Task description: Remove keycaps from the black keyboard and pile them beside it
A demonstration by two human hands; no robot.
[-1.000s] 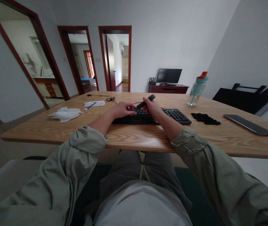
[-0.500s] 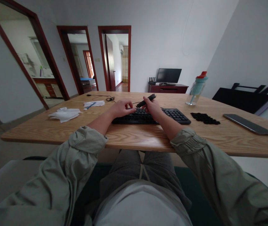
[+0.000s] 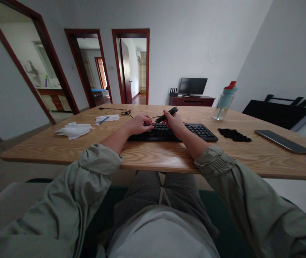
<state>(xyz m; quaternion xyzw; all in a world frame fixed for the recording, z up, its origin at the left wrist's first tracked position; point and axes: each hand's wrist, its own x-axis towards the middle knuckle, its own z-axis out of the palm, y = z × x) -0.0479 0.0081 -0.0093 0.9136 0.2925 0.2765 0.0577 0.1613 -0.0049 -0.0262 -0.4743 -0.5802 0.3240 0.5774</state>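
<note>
A black keyboard (image 3: 155,135) lies near the front edge of the wooden table. My right hand (image 3: 175,123) is closed round a black stick-shaped tool (image 3: 171,112); the tool slants, its lower end pointing down and left at the keys. Its exact kind is too dark to tell. My left hand (image 3: 139,124) rests over the left part of the keyboard, fingers bent and thumb apart from them, with nothing visible in between. A patch of loose black keycaps (image 3: 234,135) lies to the right of the keyboard.
Crumpled white tissue (image 3: 73,130) and a blue-handled brush-like stick (image 3: 104,120) on another tissue (image 3: 112,117) lie on the left. A coiled cable (image 3: 126,113) is behind my left hand. A water bottle (image 3: 224,102) and a dark flat phone-like slab (image 3: 283,141) are on the right.
My left hand has shifted slightly, its thumb drawing back a little to the left. My right hand and the black tool stay nearly in place.
</note>
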